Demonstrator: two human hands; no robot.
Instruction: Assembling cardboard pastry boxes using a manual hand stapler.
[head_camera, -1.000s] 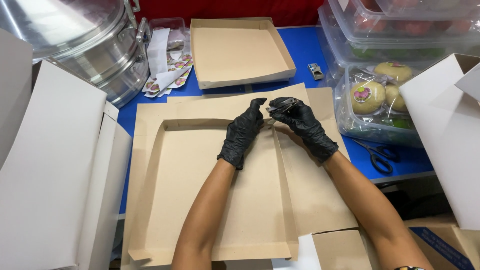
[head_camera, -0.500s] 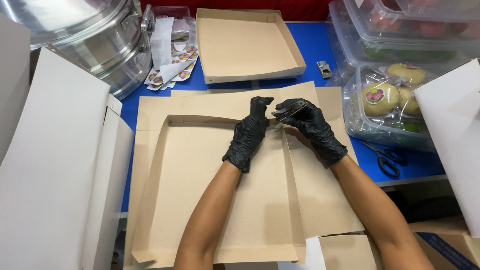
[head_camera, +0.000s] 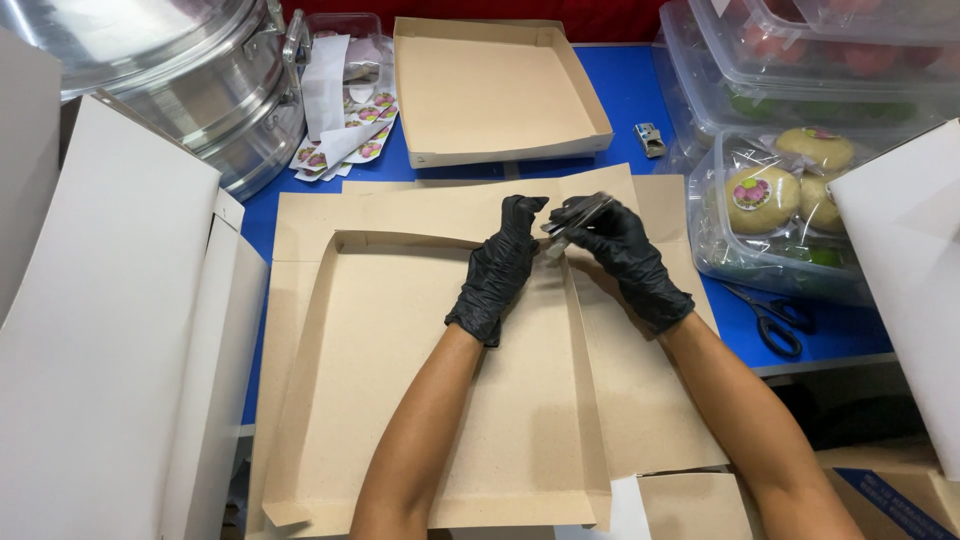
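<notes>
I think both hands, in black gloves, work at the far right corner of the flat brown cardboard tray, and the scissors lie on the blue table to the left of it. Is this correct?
Not quite. The scissors lie to the right of the brown cardboard tray, not the left; the head view shows this. The rest holds: the left hand and right hand, in black gloves, work at its far right corner, on the blue table.
</notes>
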